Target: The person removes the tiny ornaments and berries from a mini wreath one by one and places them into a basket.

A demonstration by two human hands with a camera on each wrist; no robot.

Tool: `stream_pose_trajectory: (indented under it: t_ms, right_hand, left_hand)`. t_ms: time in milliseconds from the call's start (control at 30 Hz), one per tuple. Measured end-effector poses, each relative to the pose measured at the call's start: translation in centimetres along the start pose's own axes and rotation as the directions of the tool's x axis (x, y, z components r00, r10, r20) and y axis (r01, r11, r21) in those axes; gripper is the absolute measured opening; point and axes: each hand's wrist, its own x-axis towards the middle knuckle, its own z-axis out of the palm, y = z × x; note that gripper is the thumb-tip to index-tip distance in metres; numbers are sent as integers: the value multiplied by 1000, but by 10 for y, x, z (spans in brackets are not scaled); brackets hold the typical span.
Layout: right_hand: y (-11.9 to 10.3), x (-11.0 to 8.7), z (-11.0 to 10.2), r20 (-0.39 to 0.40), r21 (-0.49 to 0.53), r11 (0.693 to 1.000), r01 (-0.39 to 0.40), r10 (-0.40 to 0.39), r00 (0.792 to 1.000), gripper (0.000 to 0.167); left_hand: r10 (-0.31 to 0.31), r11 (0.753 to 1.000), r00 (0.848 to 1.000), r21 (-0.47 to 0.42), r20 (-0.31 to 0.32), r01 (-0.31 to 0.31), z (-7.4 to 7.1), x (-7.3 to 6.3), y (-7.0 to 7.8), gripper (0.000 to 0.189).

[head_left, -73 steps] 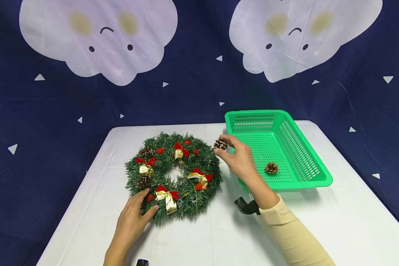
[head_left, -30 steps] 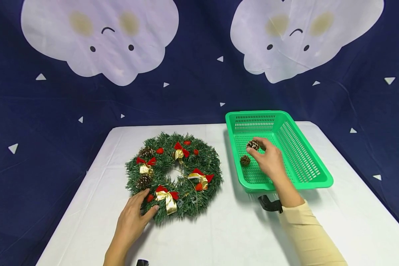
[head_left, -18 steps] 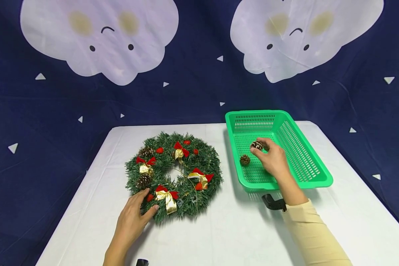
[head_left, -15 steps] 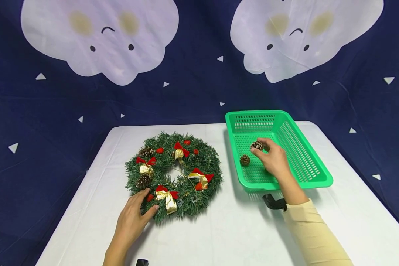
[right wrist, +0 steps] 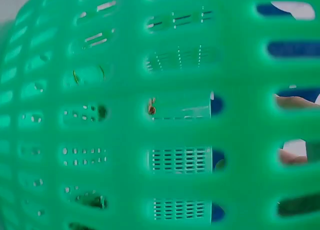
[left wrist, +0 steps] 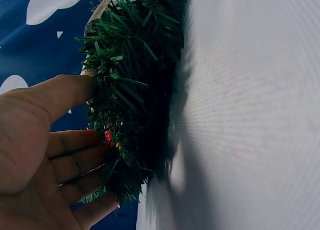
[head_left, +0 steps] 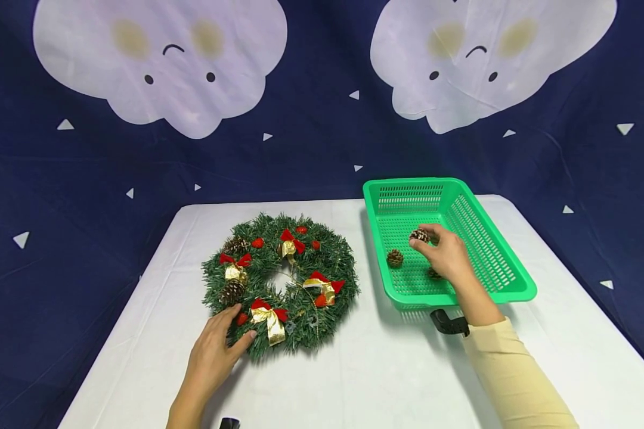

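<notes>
Over the green plastic basket, my right hand pinches a white-tipped pine cone between thumb and fingertips. Two more pine cones lie on the basket floor: one by the left wall, the other, a pine cone partly covered by the hand. The basket's slotted wall fills the right wrist view, with bits of fingers showing through. My left hand touches the near left edge of a green Christmas wreath; its fingers lie fairly straight against the needles.
Red-and-gold bows, red berries and pine cones decorate the wreath. Wreath and basket stand on a white-covered table, wreath left, basket right. Behind hangs a dark blue cloth with clouds.
My right hand has carried the pine cone from the wreath's right edge to over the basket, lately drifting slightly right, which uncovers part of a cone below. The left hand has stayed put.
</notes>
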Motion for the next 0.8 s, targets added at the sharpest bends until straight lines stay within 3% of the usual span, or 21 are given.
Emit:
stream_pose_trajectory:
  t_ms: [800]
  right_hand:
    - [4, 3, 1, 119, -99, 994, -40, 52, 992, 54]
  left_hand:
    - [0, 1000, 1000, -4, 2, 0, 0, 0, 0, 66]
